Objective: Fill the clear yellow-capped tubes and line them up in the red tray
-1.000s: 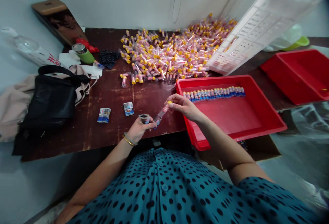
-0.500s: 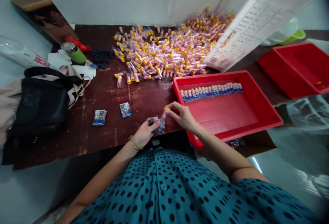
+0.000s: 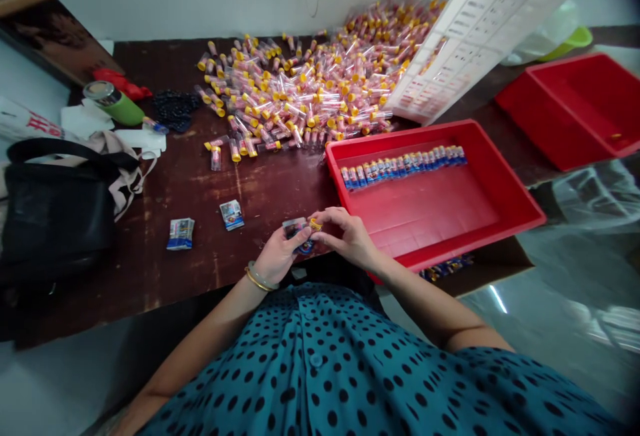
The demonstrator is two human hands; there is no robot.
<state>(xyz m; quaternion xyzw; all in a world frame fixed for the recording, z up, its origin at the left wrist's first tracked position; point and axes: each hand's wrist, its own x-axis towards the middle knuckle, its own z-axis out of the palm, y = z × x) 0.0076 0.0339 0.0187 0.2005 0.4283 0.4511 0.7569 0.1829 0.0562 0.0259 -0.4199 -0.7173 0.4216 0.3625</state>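
My left hand (image 3: 277,254) is closed on a small bundle of printed plastic sleeves (image 3: 295,226) at the table's front edge. Between the thumb and fingers of my right hand (image 3: 353,237) is a clear tube with a yellow cap (image 3: 315,224). Its lower part is at the sleeves, mostly hidden by my fingers, so I cannot tell how far it sits inside one. Left of my hands lie two stacks of the blue-and-white sleeves, a nearer stack (image 3: 231,215) and a farther one (image 3: 181,233). A row of sleeved tubes (image 3: 400,167) lines the far side of the red tray (image 3: 430,135).
A wide heap of yellow-capped tubes (image 3: 300,96) covers the back of the table. A white plastic basket (image 3: 450,43) leans beside it. Further right stands a red bin (image 3: 540,116). A black bag (image 3: 57,209) and a green jar (image 3: 123,108) are at the left.
My right hand has brought the tube lower and closer to the sleeves in my left hand; less of the tube shows. The whole view has shifted slightly.
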